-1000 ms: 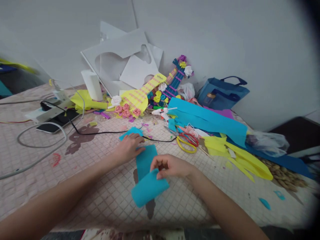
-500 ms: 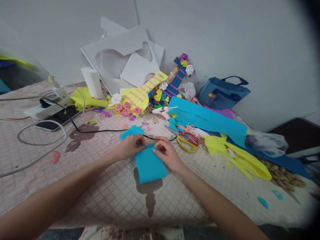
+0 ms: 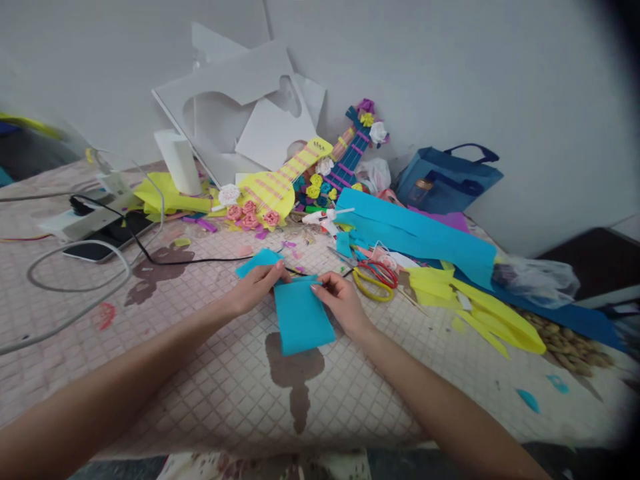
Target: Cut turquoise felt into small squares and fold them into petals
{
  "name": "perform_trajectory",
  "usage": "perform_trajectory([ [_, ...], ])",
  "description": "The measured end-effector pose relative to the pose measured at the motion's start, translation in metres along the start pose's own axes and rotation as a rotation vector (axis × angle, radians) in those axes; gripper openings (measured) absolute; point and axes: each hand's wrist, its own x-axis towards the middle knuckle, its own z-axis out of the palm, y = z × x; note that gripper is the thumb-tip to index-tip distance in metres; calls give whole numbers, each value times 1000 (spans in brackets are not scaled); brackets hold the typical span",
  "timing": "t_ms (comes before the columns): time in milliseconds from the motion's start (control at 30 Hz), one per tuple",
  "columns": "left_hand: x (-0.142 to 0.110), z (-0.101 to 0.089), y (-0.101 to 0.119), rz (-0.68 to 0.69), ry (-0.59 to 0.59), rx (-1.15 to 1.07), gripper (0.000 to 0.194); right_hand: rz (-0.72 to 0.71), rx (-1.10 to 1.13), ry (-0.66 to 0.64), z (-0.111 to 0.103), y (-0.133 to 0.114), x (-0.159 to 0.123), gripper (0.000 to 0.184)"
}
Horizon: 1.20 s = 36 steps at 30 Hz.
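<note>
A folded strip of blue crepe paper (image 3: 304,319) lies between my hands, its fold toward me and its upper edges together at the far side. My left hand (image 3: 259,285) pinches the far left corner of it. With thumb and fingers closed, my right hand (image 3: 341,298) grips the far right corner. Just beyond my left hand is a smaller blue paper piece (image 3: 259,261), partly covered by the fingers. Scissors (image 3: 373,280) with red and yellow handles rest right of my right hand.
A black cord (image 3: 200,261) crosses behind my hands. Farther back are a glue gun (image 3: 323,216), a yellow paper guitar (image 3: 273,195) and a long blue paper sheet (image 3: 415,233). Yellow paper (image 3: 480,310) lies at right, a power strip (image 3: 83,221) and phone (image 3: 107,239) at left.
My right hand has brought the loose near end of the blue paper away from me, doubling it over. Both hands now hold the far edge, and the folded paper has shifted slightly away.
</note>
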Motion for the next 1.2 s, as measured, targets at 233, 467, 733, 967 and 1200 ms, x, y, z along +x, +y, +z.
perform_trajectory([
  [233, -1, 2, -7, 88, -40, 79, 31, -50, -56, -40, 2, -3, -2, 20],
  [467, -2, 4, -10, 86, 26, 26, 26, 105, 204, -7, 6, -6, -5, 43],
  [733, -6, 8, -6, 130, 31, -46, 32, 97, 125, -81, 7, -3, -8, 34],
  [967, -8, 8, -1, 73, -88, 95, 31, 84, 78, -127, 7, -2, -10, 31],
  [1200, -9, 8, 3, 41, -56, 86, 29, 55, 33, -83, 6, -6, -10, 32],
])
